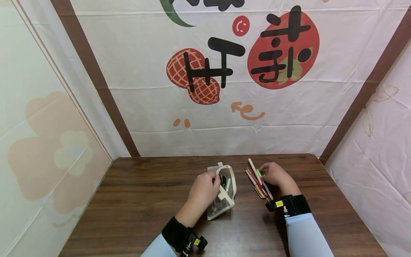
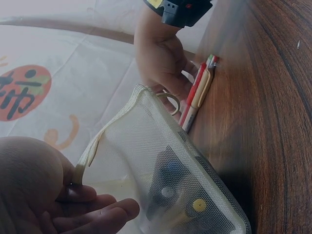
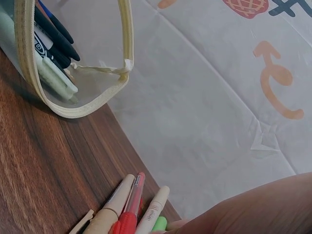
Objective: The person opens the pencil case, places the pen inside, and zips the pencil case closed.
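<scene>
A see-through mesh pencil pouch (image 1: 213,211) with a cream zipper edge stands unzipped on the table, several pens (image 3: 56,80) inside it. My left hand (image 1: 203,187) pinches the zipper edge at the left of its mouth, as the left wrist view (image 2: 92,214) shows. To the right of the pouch lies a loose bunch of pens: a red pen (image 3: 130,209), a beige pen (image 3: 109,207), a white pen (image 3: 155,208) and one with a green cap (image 3: 160,224). My right hand (image 1: 275,175) is at the bunch's right side, its fingertips by the green cap and partly hidden.
The brown wooden table (image 1: 144,200) meets a printed white cloth (image 1: 144,107) along its far edge. More cloth hangs at the left and right sides. A metal ring (image 2: 170,104) shows at the pouch's corner.
</scene>
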Tool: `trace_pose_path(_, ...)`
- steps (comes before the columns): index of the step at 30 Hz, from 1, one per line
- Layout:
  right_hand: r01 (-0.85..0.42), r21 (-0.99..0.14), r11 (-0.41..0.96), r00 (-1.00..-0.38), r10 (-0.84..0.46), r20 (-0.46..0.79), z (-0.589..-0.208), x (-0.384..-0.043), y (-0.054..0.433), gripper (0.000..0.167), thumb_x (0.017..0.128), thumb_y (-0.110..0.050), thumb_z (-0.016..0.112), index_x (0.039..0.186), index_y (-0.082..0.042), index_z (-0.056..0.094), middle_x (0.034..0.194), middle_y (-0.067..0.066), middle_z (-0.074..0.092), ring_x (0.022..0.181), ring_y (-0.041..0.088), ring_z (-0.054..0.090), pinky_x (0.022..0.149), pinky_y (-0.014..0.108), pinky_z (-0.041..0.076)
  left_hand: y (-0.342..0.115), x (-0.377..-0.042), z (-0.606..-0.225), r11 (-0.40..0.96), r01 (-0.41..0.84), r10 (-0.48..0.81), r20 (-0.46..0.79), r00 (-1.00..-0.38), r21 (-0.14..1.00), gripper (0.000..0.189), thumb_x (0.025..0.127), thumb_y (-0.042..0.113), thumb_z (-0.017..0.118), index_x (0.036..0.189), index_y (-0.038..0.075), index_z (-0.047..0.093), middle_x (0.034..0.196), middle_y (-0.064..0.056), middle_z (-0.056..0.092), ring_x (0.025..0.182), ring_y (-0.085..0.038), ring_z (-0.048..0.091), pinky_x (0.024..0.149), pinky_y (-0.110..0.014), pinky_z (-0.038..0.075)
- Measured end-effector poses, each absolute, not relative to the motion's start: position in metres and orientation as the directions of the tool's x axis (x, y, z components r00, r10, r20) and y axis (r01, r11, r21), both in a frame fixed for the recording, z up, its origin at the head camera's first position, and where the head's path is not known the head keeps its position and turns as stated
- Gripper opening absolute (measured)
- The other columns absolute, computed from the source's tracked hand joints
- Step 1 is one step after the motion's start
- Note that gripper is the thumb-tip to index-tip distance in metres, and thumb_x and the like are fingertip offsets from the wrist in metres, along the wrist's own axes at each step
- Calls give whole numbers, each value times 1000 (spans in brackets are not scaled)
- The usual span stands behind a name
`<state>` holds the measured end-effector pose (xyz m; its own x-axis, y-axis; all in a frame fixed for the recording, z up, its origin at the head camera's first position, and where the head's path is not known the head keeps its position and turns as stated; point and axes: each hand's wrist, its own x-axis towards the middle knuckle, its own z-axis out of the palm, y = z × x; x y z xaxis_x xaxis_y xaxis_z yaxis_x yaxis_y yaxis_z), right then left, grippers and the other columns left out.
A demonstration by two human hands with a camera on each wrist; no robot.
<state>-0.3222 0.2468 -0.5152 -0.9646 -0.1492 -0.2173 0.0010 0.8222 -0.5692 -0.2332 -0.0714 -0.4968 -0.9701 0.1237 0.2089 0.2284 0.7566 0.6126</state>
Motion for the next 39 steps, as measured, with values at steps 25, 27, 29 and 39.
trace_pose_path(25, 18, -494, 869, -977, -89, -191, -512, -322, 241, 48, 100, -12, 80, 143, 4, 68, 144, 31, 71, 118, 41, 73, 103, 59, 61, -71, -232, -496, 754, 229, 133, 199, -971, 616, 39, 116, 24, 58, 78, 18, 62, 71, 1, 56, 60, -14, 50, 60, -31, 43)
trace_pose_path(27, 16, -503, 864, -981, -84, -175, -512, -323, 242, 52, 100, -12, 79, 148, 3, 66, 145, 31, 70, 113, 38, 72, 98, 56, 61, -71, -232, -495, 754, 230, 132, 201, -971, 615, 39, 116, 24, 59, 78, 18, 62, 71, 0, 56, 60, -14, 50, 60, -32, 44)
trace_pose_path(29, 18, -522, 853, -984, -78, -160, -511, -323, 243, 55, 100, -10, 77, 153, 1, 64, 140, 30, 71, 102, 35, 71, 90, 52, 60, -71, -232, -495, 755, 231, 132, 204, -970, 614, 38, 116, 23, 59, 78, 18, 62, 72, 0, 57, 61, -14, 51, 60, -32, 44)
trace_pose_path(39, -11, -626, 780, -993, -80, -83, -503, -323, 244, 58, 104, -12, 72, 160, -1, 59, 120, 22, 74, 98, 31, 71, 80, 44, 58, -71, -233, -495, 765, 229, 136, 197, -971, 602, 37, 116, 24, 58, 79, 18, 62, 73, 0, 58, 61, -15, 52, 61, -33, 45)
